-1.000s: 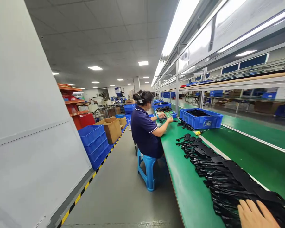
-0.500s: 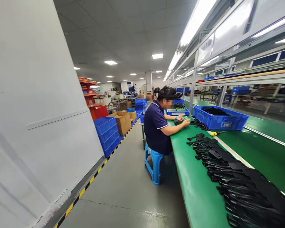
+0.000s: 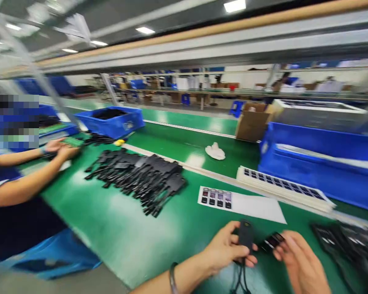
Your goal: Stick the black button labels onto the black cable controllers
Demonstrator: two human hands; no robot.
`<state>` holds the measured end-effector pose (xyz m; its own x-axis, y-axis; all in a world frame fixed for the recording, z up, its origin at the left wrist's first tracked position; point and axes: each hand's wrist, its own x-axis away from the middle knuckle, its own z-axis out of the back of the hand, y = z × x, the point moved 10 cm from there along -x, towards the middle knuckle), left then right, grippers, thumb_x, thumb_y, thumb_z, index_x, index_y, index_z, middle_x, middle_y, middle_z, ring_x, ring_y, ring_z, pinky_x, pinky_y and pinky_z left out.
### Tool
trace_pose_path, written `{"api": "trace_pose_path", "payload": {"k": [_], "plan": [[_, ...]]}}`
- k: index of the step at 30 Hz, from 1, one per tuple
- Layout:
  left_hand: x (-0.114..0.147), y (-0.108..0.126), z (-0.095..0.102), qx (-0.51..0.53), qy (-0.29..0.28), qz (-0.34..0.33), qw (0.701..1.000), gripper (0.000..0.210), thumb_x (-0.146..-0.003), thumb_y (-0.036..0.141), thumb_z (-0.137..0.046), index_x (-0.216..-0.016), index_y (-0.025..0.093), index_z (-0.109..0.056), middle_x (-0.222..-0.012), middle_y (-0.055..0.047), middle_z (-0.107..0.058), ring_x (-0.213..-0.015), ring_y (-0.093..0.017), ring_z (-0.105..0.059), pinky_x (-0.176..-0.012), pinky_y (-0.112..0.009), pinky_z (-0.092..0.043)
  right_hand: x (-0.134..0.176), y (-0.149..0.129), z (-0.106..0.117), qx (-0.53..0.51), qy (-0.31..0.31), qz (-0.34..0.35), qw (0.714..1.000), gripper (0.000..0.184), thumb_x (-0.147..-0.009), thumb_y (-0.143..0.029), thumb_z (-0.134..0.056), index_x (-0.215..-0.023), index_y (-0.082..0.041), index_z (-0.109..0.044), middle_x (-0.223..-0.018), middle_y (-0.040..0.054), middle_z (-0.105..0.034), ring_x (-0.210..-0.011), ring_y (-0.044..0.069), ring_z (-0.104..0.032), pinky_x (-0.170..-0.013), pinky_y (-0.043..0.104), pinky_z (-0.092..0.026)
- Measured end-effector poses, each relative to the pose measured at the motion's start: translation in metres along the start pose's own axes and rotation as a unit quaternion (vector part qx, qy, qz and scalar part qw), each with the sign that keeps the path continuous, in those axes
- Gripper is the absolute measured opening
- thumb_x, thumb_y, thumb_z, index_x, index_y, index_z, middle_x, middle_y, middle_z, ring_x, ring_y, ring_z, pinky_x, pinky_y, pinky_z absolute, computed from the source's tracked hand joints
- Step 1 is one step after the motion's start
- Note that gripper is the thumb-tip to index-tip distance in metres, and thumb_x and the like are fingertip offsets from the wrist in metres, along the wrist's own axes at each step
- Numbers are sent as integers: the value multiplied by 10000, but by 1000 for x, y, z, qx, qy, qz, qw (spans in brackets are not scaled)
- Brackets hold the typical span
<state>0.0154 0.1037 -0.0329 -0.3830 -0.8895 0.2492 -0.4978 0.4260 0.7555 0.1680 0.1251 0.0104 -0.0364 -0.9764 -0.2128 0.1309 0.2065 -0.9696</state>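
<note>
Over the green bench point(image 3: 141, 239), shows own left hand point(image 3: 222, 250) and right hand point(image 3: 303, 261), against neither half a second ago, plus a sheet of labels point(image 3: 216, 198) newly in view. Leaves the print there too blurred to read. Grips a flat black device point(image 3: 245, 236) in the left, with dark cords point(image 3: 241, 278) below; pinches a small dark piece point(image 3: 271, 241) in the right, just beside the device. Presents a rectangular device face with a small pale mark near the top.
</note>
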Motion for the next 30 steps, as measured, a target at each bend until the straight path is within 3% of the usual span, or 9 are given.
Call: {"api": "trace_pose_path", "payload": {"k": [2, 4, 14, 30], "plan": [[5, 1, -4, -32, -15, 26, 999, 639, -595, 307, -818, -1120, 180, -476, -888, -69, -683, -659, -151, -678, -659, -287, -521, 5, 4, 6, -63, 27, -59, 996, 203, -849, -434, -579, -799, -238, -559, -693, -16, -502, -531, 147, -510, -447, 262, -449], [8, 2, -10, -51, -34, 42, 997, 601, -630, 259, -791, -1137, 176, -479, -843, -48, -680, -713, -166, -689, -691, -287, -524, 3, -1, 1, -74, 33, -77, 994, 237, -810, -448, -629, -760, -231, -548, -654, -34, -476, -498, 126, -476, -438, 241, -419], [13, -7, -25, -72, -76, 84, 991, 582, -671, 140, -707, -1205, 168, -477, -864, -62, -708, -821, -199, -700, -783, -337, -537, 4, -14, -20, -33, -13, -104, 994, 307, -735, -483, -696, -708, -199, -580, -558, -46, -504, -457, 94, -444, -412, 206, -397], [14, -9, -28, -83, -91, 88, 988, 542, -732, 195, -708, -1216, 180, -465, -924, -84, -715, -860, -229, -701, -801, -346, -516, 9, -7, -25, -27, -23, -117, 992, 272, -763, -446, -674, -733, -194, -576, -573, -38, -519, -475, 105, -485, -406, 206, -426]]}}
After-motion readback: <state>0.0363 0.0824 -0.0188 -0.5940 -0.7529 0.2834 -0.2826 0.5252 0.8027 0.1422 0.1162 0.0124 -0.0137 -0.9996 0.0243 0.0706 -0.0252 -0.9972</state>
